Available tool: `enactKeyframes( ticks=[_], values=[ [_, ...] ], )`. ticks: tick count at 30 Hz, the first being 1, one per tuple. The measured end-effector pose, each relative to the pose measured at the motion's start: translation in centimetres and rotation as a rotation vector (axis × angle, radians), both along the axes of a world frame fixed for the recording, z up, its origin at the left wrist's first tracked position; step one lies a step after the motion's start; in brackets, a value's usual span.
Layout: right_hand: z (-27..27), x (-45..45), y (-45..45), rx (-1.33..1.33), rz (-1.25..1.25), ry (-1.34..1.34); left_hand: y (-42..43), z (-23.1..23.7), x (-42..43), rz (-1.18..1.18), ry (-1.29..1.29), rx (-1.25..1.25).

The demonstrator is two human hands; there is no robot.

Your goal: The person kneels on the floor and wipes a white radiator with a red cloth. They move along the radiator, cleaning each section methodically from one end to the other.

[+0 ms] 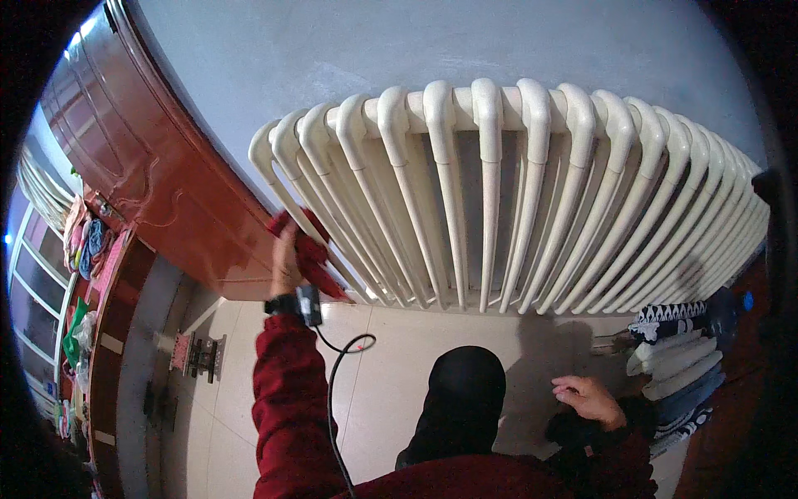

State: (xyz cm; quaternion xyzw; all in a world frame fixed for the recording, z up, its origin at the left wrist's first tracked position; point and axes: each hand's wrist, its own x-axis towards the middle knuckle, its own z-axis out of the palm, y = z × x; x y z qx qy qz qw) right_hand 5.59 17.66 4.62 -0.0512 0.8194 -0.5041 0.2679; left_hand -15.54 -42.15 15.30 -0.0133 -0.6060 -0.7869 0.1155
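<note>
A cream-coloured column radiator (489, 118) stands before me against a grey wall. At its left end, my left hand (286, 259) grips a red cloth (312, 252) that is pressed around the outermost column. Part of the cloth is behind that column, and one corner hangs down near the floor. A black wrist strap with a small device (308, 305) and a cable is on my left wrist. My right hand (589, 399) hangs over the floor at the lower right, loosely bent and with nothing in it.
Close to the radiator's left end is a reddish-brown panelled door (187, 206). Folded fabrics (679, 368) are stacked at the right. A small folding stool (198, 355) stands on the tiled floor (386, 374). Cloths (93, 240) lie by the window at the far left.
</note>
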Motion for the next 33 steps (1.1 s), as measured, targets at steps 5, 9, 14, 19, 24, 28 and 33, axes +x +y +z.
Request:
enactKeyframes(
  ticks=[5, 9, 14, 19, 24, 28, 33],
  values=[
    [-0.7, -0.6, -0.8, 0.058, 0.056, 0.085, 1.6, -13.7, 1.8, 0.077, -0.182, -0.259],
    [-1.1, -0.7, -1.2, 0.106, 0.066, 0.126, 3.8, -18.0, 3.2, 0.202, -0.479, 0.086],
    [-0.9, -0.5, -1.6, 0.101, 0.124, 0.168, 4.6, -8.1, 1.5, 0.299, -0.015, 0.214],
    [-0.9, -0.3, -1.2, 0.087, 0.105, 0.148, 0.5, 8.5, -1.5, 0.112, 0.413, -0.188],
    [-1.7, -0.2, -0.7, 0.092, 0.131, 0.206, 1.3, 9.9, -3.2, -0.071, 0.149, 0.129],
    [-2.5, -0.5, -0.6, 0.050, 0.110, 0.119, 1.5, 4.6, -2.6, -0.173, 0.178, 0.174],
    [-2.0, -1.0, -0.7, 0.096, 0.100, -0.014, 2.6, -7.8, -1.6, -0.044, 0.076, 0.055]
  ],
)
